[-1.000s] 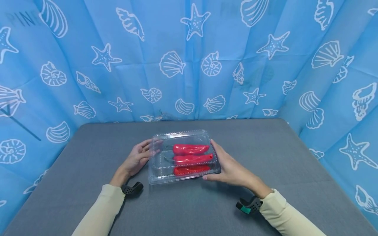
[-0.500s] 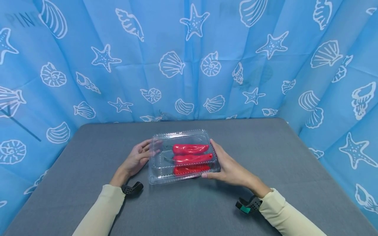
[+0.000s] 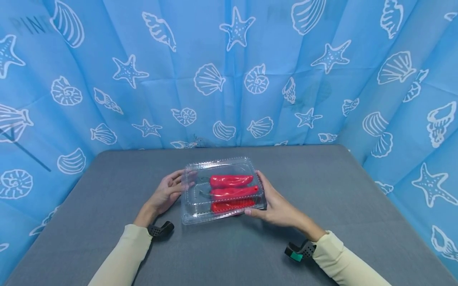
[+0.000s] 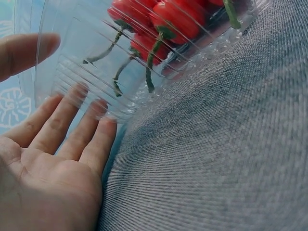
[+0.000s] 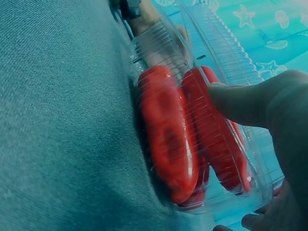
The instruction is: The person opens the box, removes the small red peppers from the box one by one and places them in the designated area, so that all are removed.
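A clear plastic clamshell box (image 3: 196, 216) sits at the middle of the table, with its ribbed lid over several red peppers (image 3: 230, 194). Their thin green stems (image 4: 153, 62) point toward my left hand (image 3: 166, 192). That hand is at the box's left end, fingers nearly straight, with fingertips (image 4: 107, 122) right at the ribbed wall and the thumb overlapping the clear rim in the left wrist view. My right hand (image 3: 277, 204) grips the right end, its thumb (image 5: 238, 102) on the near side and its other fingers around the end, partly hidden.
Grey cloth covers the table (image 3: 214, 258). A blue curtain (image 3: 229, 99) with white shells and starfish hangs along the back and sides. A dark band (image 3: 161, 229) is on the left wrist and another band (image 3: 300, 250) on the right.
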### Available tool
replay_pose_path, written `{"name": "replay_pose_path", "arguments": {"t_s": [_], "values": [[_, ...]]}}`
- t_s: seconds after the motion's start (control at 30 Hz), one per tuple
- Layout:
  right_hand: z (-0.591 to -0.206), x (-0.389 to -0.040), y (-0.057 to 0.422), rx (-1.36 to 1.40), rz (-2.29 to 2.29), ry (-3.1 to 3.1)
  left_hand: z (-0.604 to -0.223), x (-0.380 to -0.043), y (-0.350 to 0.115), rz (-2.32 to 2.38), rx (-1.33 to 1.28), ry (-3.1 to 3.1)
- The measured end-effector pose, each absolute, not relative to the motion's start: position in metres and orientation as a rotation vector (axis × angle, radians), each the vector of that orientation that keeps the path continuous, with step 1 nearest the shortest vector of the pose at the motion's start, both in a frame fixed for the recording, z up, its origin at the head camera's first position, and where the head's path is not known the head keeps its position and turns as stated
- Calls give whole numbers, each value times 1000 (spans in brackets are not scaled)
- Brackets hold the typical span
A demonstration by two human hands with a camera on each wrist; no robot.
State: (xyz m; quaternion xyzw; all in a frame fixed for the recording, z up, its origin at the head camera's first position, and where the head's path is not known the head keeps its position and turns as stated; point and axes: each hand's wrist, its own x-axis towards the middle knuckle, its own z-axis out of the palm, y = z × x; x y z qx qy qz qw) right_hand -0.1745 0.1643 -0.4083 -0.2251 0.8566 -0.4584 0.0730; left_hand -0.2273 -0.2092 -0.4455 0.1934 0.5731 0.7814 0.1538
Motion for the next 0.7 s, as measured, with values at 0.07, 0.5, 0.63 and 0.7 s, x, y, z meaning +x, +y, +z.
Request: {"name": "replay_pose_path", "arguments": {"t_s": [0.07, 0.5, 0.63, 0.7], "values": [[-409, -174, 163, -667, -1389, 2576, -446, -227, -209, 2243, 554, 1644], [-413, -176, 163, -646, -1399, 2604, -448, -228, -210, 2247, 542, 1670], [-413, -176, 164, -661, -1416, 2569, -447, -228, -209, 2253, 518, 1681], [-414, -176, 164, -675, -1420, 2558, -446, -228, -209, 2246, 508, 1689]]}}
